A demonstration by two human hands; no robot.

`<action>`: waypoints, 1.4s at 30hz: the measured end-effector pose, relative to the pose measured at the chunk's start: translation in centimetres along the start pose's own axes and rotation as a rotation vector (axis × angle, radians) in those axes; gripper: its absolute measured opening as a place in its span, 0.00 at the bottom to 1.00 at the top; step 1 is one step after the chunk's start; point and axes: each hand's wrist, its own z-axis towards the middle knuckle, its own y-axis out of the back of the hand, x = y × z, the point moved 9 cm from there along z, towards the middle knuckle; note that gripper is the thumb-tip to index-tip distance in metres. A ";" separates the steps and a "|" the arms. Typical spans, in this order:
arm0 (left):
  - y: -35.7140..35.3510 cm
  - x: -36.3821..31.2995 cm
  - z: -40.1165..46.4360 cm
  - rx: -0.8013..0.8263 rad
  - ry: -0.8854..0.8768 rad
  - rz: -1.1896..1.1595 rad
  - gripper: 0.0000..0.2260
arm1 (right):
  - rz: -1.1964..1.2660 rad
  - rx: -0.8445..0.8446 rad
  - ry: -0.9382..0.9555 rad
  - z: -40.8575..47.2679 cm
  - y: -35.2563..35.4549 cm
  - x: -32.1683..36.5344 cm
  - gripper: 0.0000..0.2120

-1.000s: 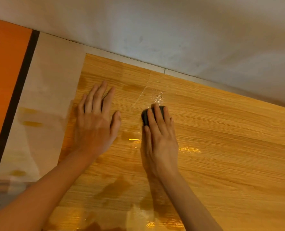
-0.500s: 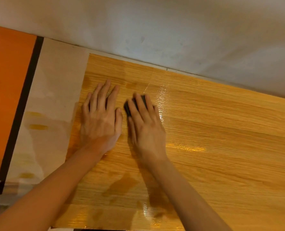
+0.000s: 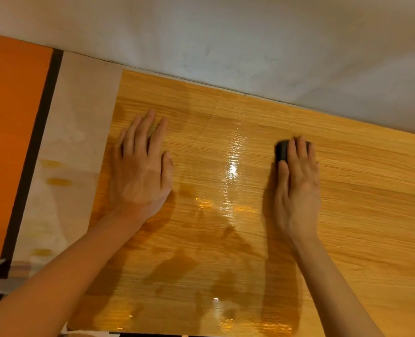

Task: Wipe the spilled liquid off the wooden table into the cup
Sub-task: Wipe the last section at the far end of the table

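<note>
At far left an orange panel point(image 3: 9, 132) meets a black strip point(image 3: 35, 152) and a pale board point(image 3: 80, 152) carrying small amber drops. The left hand point(image 3: 142, 171) lies flat on the wooden desk point(image 3: 371, 215), fingers straight and spread. The spilled liquid point(image 3: 230, 181) shines between the 2 hands and pools toward the near edge. The right hand point(image 3: 297, 188) presses a dark wiper point(image 3: 282, 152) under straight fingers. A grey wall point(image 3: 225, 40) runs behind.

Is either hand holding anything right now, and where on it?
The right hand presses straight fingers onto the top of a small dark wiper; no grip round it shows. The left hand lies flat on the wooden table, holding nothing.
</note>
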 end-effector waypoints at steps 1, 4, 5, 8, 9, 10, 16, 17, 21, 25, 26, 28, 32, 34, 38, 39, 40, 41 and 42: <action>0.0 0.0 0.0 0.002 -0.001 -0.004 0.24 | 0.015 -0.031 -0.057 -0.5 0.0 0.1 0.23; 0.0 0.1 -0.1 0.029 0.000 0.004 0.24 | 0.032 -0.036 0.016 -2.6 -2.6 6.0 0.23; 0.0 0.2 0.0 0.036 0.007 0.018 0.24 | 0.037 -0.003 0.100 -3.6 -4.3 8.7 0.22; 0.0 0.0 0.1 0.059 0.010 0.065 0.24 | 0.045 0.052 0.265 -5.6 -7.3 13.4 0.20; -0.1 0.0 0.1 0.063 0.011 0.076 0.24 | 0.040 0.063 0.300 -5.7 -7.3 13.4 0.20; -0.1 0.0 0.1 0.062 0.008 0.080 0.24 | 0.034 0.085 0.324 -5.6 -6.8 12.6 0.20; 0.0 -0.1 0.0 0.034 -0.005 0.024 0.25 | 0.022 -0.042 0.043 -6.1 0.4 -1.6 0.21; 0.0 -0.1 -0.1 0.028 -0.011 0.016 0.25 | 0.038 -0.078 -0.020 -6.3 0.7 -2.4 0.21; 0.3 -0.1 -0.4 0.019 -0.046 -0.023 0.23 | 0.051 -0.082 0.089 -7.2 -2.7 5.0 0.20; 1.4 0.4 -3.1 0.046 0.012 -0.044 0.22 | 0.088 0.058 0.324 -9.0 -6.6 12.1 0.20; 1.7 0.6 -4.4 0.055 0.017 -0.040 0.22 | 0.085 0.088 0.367 -9.1 -6.4 12.0 0.20; 2.2 0.7 -7.0 0.072 0.001 -0.052 0.22 | 0.054 0.140 0.388 -9.0 -5.0 9.5 0.20; 2.1 1.3 -11.3 0.115 0.042 -0.117 0.23 | 0.047 0.038 0.176 -8.2 -0.4 1.3 0.20; 1.9 1.2 -12.4 0.110 0.051 -0.116 0.23 | 0.084 -0.016 0.054 -8.3 -0.1 0.7 0.20; 1.8 1.0 -12.2 0.066 0.037 -0.086 0.23 | 0.067 0.027 0.279 -9.2 -4.5 9.9 0.19; 1.8 0.9 -12.1 0.061 0.032 -0.070 0.23 | 0.080 0.070 0.354 -9.7 -5.8 12.2 0.20; 1.8 0.8 -12.2 0.058 0.025 -0.057 0.23 | 0.089 0.109 0.412 -10.0 -6.5 13.6 0.20; 1.8 0.7 -12.3 0.054 0.016 -0.047 0.23 | 0.086 0.139 0.455 -10.1 -6.7 14.0 0.20; 1.8 0.7 -12.3 0.048 0.008 -0.044 0.23 | 0.079 0.171 0.472 -10.1 -6.5 13.3 0.19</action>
